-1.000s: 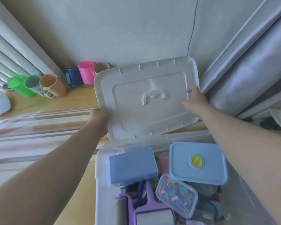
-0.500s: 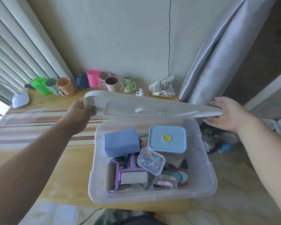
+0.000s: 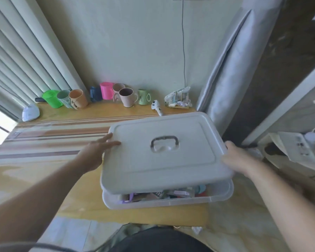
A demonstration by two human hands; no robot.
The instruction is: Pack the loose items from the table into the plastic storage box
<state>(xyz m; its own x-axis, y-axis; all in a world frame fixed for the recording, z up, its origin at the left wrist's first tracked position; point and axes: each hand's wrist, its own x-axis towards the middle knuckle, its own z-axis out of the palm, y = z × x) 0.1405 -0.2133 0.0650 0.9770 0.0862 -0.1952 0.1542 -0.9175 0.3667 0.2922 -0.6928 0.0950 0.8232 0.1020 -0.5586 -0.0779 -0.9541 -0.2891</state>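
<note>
Far left, upper half of frame: white dome-shaped gadget (image 3: 30, 112) on the wooden table (image 3: 49, 180), then a row of mugs (image 3: 80, 98) along the back wall, a small white ghost toy (image 3: 157, 107) and a wipes packet (image 3: 178, 97) at upper centre. None of these are in play.

Left of centre: left hand (image 3: 96, 154) lies against the left edge of the white lid (image 3: 164, 151), fingers straight and spread, touching its rim rather than wrapping it.

Centre: lid sits tilted over the plastic storage box (image 3: 168, 198), near edge raised, a gap showing packed items underneath. Box rests at the near table edge, lower centre of frame. Lid handle (image 3: 164, 143) untouched.

Right of centre: right hand (image 3: 237, 158) is at the lid's right edge; fingers curl down past the rim, but whether they actually clamp it cannot be told.

Step in hand, likely: seating the lid. To do it well, square the lid corners over the box rim first, lower the near edge evenly, then press down along both sides. Anything standing tall inside could block closure, so check the gap before pushing.
</note>
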